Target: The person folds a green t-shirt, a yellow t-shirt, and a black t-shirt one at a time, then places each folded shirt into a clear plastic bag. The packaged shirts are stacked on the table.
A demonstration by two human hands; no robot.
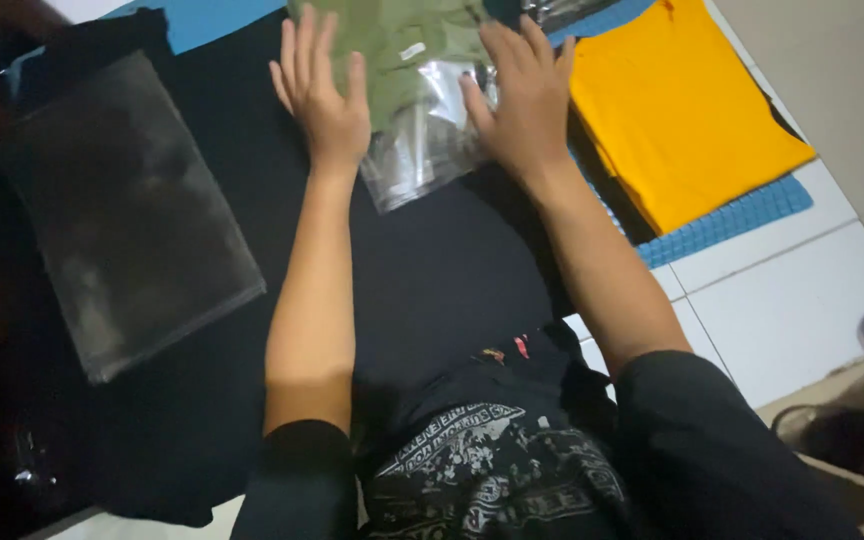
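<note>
A folded olive-green garment [392,45] lies partly inside a clear plastic bag [422,145] at the top centre, on a spread black cloth [442,270]. My left hand [320,85] lies flat, fingers apart, on the bag's left edge. My right hand [522,85] presses flat on its right edge. Neither hand is closed around anything. The bag's open end points toward me.
A stack of empty clear plastic bags [127,215] lies on the black cloth at left. A folded yellow garment [682,110] rests on a blue mat [742,215] at right. White floor tiles [792,300] lie beyond, and a cardboard box [852,450] sits at lower right.
</note>
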